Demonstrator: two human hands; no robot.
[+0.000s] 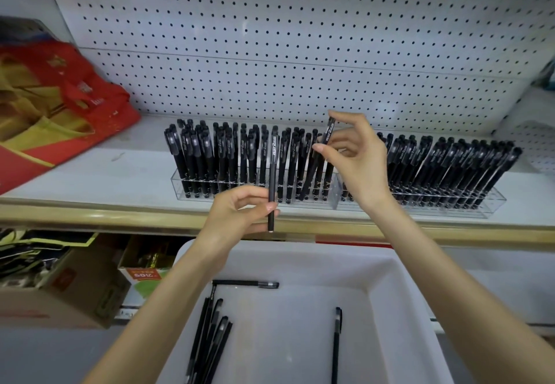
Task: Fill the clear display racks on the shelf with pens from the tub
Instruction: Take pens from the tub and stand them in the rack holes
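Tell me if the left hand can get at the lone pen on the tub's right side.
Probably, once freed: the left hand is pinching an upright pen. The lone pen lies uncovered on the floor of the tub, with no arm over it.

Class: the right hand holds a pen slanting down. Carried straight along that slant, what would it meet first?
Probably the left clear rack, among the pens standing at its right end; the held pen's tip may already be there.
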